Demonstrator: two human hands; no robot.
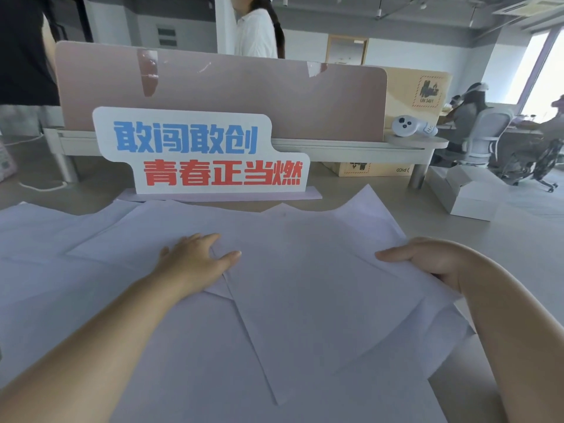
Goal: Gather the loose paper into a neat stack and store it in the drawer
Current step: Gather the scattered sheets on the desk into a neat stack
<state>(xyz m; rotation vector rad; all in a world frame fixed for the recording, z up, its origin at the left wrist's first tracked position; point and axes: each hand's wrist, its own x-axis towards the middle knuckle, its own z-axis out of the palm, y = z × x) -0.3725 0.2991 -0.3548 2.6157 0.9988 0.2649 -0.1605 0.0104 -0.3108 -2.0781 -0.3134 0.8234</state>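
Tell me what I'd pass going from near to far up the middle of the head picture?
The loose paper → sign with blue and red letters → pink divider → person in a white top.

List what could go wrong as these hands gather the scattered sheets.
The right hand pinches just the edge of the top sheet; pulling may crease it. The left hand presses flat on overlapping paper, so sliding could fan it wider instead of squaring it. The far-left sheets lie beyond both hands and might be missed.
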